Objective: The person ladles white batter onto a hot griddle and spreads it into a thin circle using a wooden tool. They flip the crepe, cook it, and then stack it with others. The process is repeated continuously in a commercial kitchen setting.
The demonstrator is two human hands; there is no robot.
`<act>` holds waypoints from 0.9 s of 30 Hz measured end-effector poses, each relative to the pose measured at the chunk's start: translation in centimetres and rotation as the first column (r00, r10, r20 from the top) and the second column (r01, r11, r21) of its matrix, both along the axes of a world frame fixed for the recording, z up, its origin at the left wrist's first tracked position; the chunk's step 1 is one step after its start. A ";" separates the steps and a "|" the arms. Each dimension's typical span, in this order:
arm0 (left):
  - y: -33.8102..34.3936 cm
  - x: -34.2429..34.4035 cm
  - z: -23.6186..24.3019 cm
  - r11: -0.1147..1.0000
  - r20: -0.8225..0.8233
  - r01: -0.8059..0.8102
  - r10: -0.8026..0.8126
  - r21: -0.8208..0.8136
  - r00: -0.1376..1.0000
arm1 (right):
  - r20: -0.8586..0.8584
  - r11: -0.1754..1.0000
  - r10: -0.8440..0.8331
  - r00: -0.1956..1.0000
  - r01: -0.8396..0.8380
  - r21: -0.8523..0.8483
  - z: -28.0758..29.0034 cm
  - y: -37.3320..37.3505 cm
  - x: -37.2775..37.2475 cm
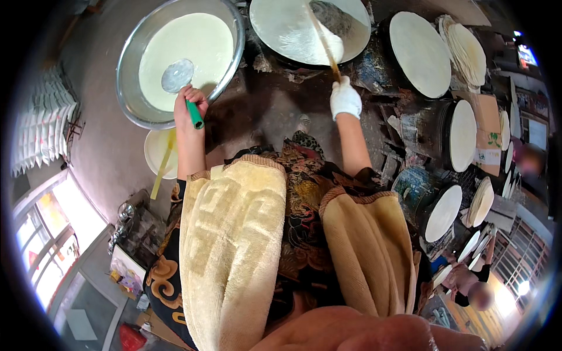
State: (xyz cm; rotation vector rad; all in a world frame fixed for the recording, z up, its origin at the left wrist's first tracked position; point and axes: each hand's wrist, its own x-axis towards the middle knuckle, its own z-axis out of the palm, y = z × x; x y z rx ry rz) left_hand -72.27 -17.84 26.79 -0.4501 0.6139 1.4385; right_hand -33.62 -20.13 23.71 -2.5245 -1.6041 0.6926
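Note:
My bare left hand [191, 104] is closed around the green handle of a ladle [178, 76]. The ladle's round bowl hangs over pale batter [202, 44] in a wide metal basin [124, 88]. My right hand [346, 99], in a white glove, grips a thin wooden stick [323, 38]. That stick reaches forward across a round griddle [269, 23]. White batter is smeared over part of the griddle and heaped near the stick, while a dark bare patch shows at the far right. What the stick's far end looks like is cut off by the frame.
More round griddles with pale sheets [418, 55] curve along my right, beside stacks of flat rounds [464, 50] and a cardboard box [486, 123]. Under the basin sits a white bucket [158, 153] with a yellow strip. Other people [468, 284] are at far right.

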 end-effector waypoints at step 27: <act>2.5 6.9 5.4 0.926 0.024 0.300 -0.314 0.229 0.949 | -0.102 1.000 -0.009 0.995 0.008 -0.004 -0.4 -1.5 7.3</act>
